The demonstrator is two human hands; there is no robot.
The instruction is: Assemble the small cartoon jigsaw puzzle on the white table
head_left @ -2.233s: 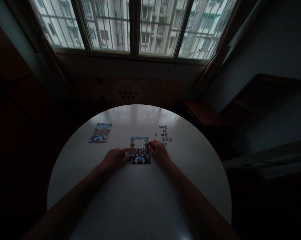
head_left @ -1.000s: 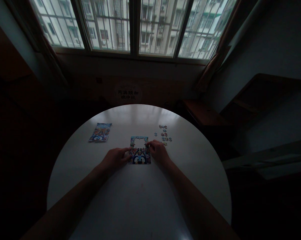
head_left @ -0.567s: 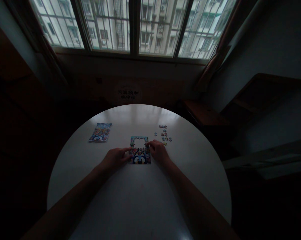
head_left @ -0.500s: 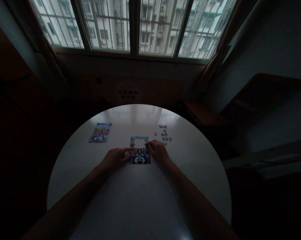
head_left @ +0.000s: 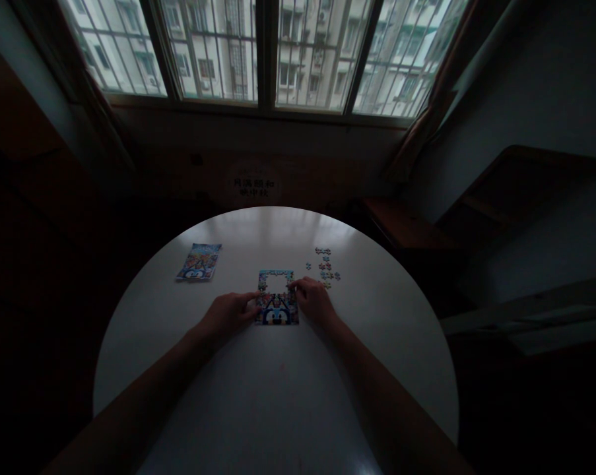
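Note:
A small colourful jigsaw puzzle (head_left: 276, 309) lies on the round white table (head_left: 278, 389), with a white unfilled gap in its upper middle. My left hand (head_left: 227, 313) rests at the puzzle's left edge, fingers curled and fingertips touching it. My right hand (head_left: 313, 298) sits at the puzzle's right edge, thumb and fingers pinched near the gap's right side. What they pinch is too small and dark to make out.
Several loose puzzle pieces (head_left: 324, 267) lie scattered to the right, behind my right hand. A printed picture card (head_left: 199, 261) lies at the table's left. A barred window (head_left: 263, 53) fills the far wall. Dark wooden furniture (head_left: 500, 198) stands to the right.

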